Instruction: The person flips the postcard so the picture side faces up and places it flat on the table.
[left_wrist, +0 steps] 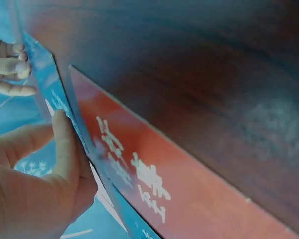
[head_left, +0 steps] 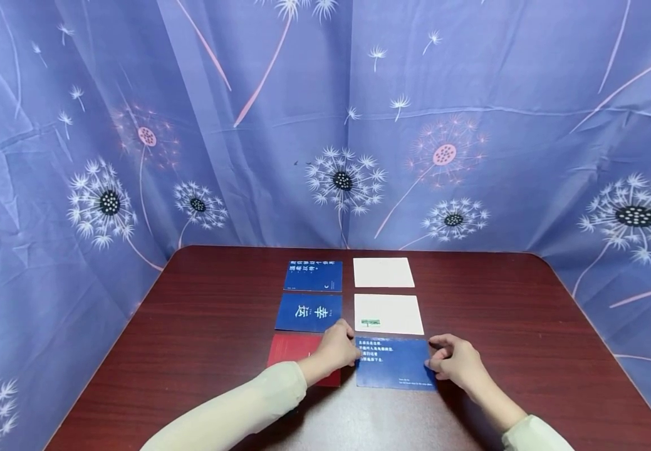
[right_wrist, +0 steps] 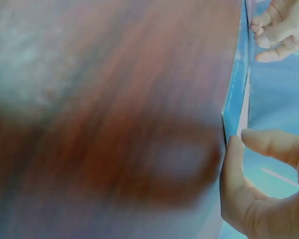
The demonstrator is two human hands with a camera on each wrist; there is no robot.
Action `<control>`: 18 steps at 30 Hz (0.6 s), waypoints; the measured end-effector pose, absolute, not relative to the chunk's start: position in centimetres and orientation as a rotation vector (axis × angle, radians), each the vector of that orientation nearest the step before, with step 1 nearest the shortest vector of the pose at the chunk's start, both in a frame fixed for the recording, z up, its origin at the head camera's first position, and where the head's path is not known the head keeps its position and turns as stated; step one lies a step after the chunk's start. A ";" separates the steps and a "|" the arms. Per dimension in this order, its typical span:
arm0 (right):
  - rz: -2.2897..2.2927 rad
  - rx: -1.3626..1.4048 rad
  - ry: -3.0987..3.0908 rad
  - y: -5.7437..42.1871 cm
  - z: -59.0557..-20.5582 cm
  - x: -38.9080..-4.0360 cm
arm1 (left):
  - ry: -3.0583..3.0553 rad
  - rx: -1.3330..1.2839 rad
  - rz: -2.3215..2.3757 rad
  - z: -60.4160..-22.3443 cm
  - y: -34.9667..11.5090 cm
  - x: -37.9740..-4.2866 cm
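The left hand (head_left: 333, 349) and right hand (head_left: 460, 363) pinch opposite short edges of a thin, smooth, rectangular blue card (head_left: 395, 369) beside a red card (head_left: 288, 348) on the glossy, wood-grained desk (head_left: 190, 338).

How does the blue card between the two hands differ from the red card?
Writing: the blue card has lines of small white text; the red card has bolder white characters, seen in the left wrist view.
Visibility: the left hand and arm hide much of the red card in the head view; the blue card is mostly uncovered.
Position: the blue card is right of the red card.
Shared: both in the nearest row.
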State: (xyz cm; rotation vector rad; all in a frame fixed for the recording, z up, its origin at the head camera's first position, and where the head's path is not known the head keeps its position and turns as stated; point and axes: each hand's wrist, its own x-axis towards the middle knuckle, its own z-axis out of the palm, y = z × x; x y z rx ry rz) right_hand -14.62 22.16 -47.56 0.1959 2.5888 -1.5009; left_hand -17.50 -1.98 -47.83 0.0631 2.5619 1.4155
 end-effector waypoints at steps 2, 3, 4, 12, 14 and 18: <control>-1.536 0.188 2.558 22.4 -47.4 -14.8 | 2.529 0.054 1.466 -47.7 -2.0 -17.7; -1.551 0.183 2.546 22.5 -47.3 -14.8 | 2.504 0.045 1.497 -47.6 -2.1 -17.8; -1.566 0.175 2.536 22.6 -47.3 -14.9 | 2.481 0.041 1.529 -47.6 -2.1 -17.9; -1.673 0.151 2.535 22.8 -47.1 -16.1 | 2.403 0.004 1.742 -47.4 -2.2 -19.3; -1.682 0.149 2.565 22.7 -47.1 -16.5 | 2.375 -0.008 1.803 -47.4 -2.2 -19.7; -1.698 0.150 2.603 22.4 -46.9 -17.3 | 2.366 -0.020 1.862 -47.5 -2.0 -20.7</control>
